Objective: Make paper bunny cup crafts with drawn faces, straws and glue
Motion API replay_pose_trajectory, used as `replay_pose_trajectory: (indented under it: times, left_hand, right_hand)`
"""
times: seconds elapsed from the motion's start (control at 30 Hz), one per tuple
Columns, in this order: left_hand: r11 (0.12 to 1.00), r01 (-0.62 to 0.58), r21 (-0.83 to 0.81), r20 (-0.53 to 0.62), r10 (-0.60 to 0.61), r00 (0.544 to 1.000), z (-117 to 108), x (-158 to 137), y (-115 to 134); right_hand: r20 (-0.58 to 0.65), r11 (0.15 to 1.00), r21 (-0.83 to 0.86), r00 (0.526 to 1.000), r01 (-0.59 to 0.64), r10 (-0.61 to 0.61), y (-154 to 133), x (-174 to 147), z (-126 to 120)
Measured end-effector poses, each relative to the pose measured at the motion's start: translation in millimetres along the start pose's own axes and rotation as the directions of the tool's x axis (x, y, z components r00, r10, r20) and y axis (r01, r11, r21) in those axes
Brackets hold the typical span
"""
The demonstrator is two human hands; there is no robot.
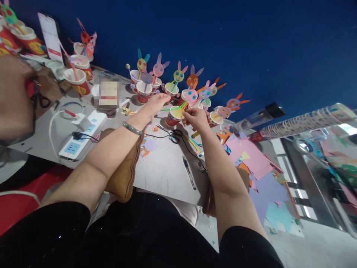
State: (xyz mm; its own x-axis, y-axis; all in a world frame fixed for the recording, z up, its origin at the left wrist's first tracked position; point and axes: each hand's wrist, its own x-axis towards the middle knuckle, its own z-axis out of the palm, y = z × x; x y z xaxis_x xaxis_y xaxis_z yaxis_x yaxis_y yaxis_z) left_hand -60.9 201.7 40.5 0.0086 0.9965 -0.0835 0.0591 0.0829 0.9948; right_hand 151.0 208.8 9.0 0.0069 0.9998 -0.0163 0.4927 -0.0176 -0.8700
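In front of me on the table stands a red and white paper cup [173, 118] with a pink paper rabbit head [191, 96] on green and yellow stems above it. A green pipe cleaner [165, 109] sticks out from the cup's left side. My right hand [197, 117] is pinched at the cup's right rim; whatever lies between its fingertips is hidden. My left hand [158, 104] hovers at the cup's upper left with fingers stretched out, holding nothing that shows. Behind are several similar cups with rabbit heads, among them a yellow one [179, 76].
Black scissors [175, 136], a pen [189, 173] and paper scraps lie nearby. A power strip [83, 136] sits left, paper sheets [255, 158] and stacked cups [304, 123] right. At far left, another person's blurred hand [13, 96] is near red-handled scissors [37, 93]. A blue wall [223, 41] rises behind.
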Motion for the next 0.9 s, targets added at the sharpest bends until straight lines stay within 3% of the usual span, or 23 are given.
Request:
replay_pose_trajectory:
  times: [0.4,0.67,0.9]
  left_hand:
    - [0.995,-0.088,-0.035,0.011,0.088,0.996,0,7,-8]
    - [0.996,-0.085,-0.037,0.042,0.087,0.995,0,8,-12]
    - [0.994,-0.11,-0.027,0.252,0.113,0.961,-5,7,-19]
  right_hand:
    - [-0.037,0.988,-0.153,0.999,0.023,-0.029,-9,5,-2]
    - [0.042,0.987,-0.151,0.997,-0.056,0.063,-11,-1,-4]
    - [-0.017,0.975,-0.222,1.0,0.007,-0.011,-23,-5,-9]
